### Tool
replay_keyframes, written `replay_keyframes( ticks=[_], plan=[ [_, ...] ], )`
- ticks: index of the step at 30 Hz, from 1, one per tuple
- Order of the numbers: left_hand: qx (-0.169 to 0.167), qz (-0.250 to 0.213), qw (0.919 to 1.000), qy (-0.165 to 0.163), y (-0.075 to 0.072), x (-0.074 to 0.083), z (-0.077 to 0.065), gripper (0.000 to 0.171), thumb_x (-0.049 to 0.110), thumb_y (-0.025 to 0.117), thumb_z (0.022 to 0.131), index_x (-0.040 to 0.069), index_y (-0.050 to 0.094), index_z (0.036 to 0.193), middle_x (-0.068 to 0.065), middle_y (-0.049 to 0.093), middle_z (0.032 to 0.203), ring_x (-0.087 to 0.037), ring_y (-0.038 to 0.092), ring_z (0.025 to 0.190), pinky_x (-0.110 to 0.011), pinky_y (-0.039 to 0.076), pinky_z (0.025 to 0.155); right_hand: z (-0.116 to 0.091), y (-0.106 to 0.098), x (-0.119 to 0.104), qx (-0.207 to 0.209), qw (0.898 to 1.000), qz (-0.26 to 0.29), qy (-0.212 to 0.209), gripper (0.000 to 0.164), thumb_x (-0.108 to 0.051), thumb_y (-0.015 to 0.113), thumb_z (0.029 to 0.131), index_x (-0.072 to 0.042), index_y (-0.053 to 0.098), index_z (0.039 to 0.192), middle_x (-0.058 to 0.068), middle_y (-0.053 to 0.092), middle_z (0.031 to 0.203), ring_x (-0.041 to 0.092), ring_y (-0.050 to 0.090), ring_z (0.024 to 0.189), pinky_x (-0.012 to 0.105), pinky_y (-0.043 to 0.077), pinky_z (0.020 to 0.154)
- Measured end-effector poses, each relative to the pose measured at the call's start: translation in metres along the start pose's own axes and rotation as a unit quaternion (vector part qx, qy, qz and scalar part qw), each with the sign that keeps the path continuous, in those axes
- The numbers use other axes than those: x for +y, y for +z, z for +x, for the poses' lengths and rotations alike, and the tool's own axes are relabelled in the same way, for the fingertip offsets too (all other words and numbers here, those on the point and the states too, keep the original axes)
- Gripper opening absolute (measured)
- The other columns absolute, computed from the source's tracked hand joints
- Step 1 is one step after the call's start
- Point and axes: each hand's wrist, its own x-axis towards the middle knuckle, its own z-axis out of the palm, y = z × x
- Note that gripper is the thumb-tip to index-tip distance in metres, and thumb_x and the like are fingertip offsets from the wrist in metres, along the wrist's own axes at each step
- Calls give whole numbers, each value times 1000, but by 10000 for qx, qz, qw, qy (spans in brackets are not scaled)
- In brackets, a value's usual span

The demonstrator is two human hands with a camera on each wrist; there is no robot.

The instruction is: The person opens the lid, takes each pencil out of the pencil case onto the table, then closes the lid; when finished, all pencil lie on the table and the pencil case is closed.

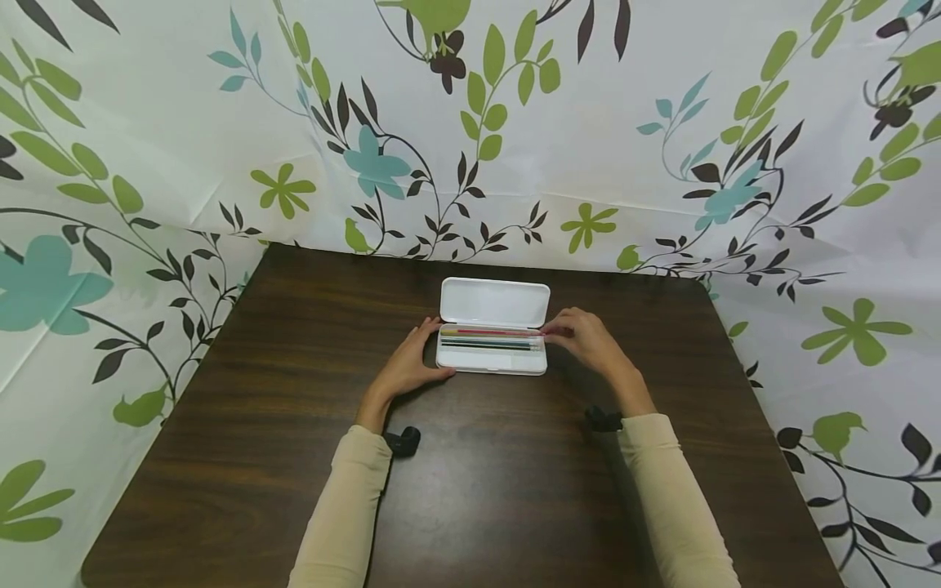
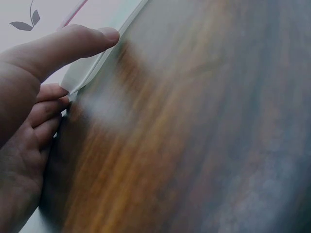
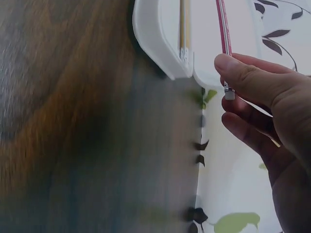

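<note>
A white pencil case lies on the dark wooden table, its lid tipped back. Several pencils lie lengthwise inside. My left hand grips the case's left end, thumb at the front corner and fingers along the side; the left wrist view shows the thumb over the edge. At the right end, my right hand pinches a red pencil between thumb and fingers, close to its white eraser. The red pencil's other end reaches over the case.
The brown table has its far edge against a white cloth printed with leaves, flowers and birds. Dark wrist-worn devices sit at both sleeve cuffs.
</note>
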Motion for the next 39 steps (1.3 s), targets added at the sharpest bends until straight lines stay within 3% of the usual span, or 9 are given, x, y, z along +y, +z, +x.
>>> replay_keyframes(
  ticks=[6,22,30,39],
  plan=[
    [12,-6,10000,31,1,0,0,89,31,87,74,2,41,144,-15,33,155,-27,17,147,-39,12,120,-14,-11,9,52,9997,42,223,16,-4,80,80,-9,78,96,-1,67,89,17,59,85,39,51,74],
    [10,-14,10000,-18,1,3,2,89,29,87,74,2,41,145,-13,32,156,-27,17,147,-37,11,120,-61,-56,43,334,9960,-460,683,16,-3,80,79,-9,77,93,-2,67,87,16,58,79,38,50,66],
    [-15,-5,10000,-38,0,1,3,90,30,88,73,2,40,145,-13,31,156,-24,16,147,-37,10,120,-82,-76,61,530,9946,-663,593,16,-1,81,77,-9,77,90,0,67,85,17,59,77,31,47,65],
    [7,30,10000,4,0,-1,3,91,31,88,73,2,40,145,-13,31,156,-26,17,147,-37,11,120,-101,-92,72,615,9924,-708,793,16,1,80,77,-7,77,91,3,68,85,19,61,77,25,47,65]
  ],
)
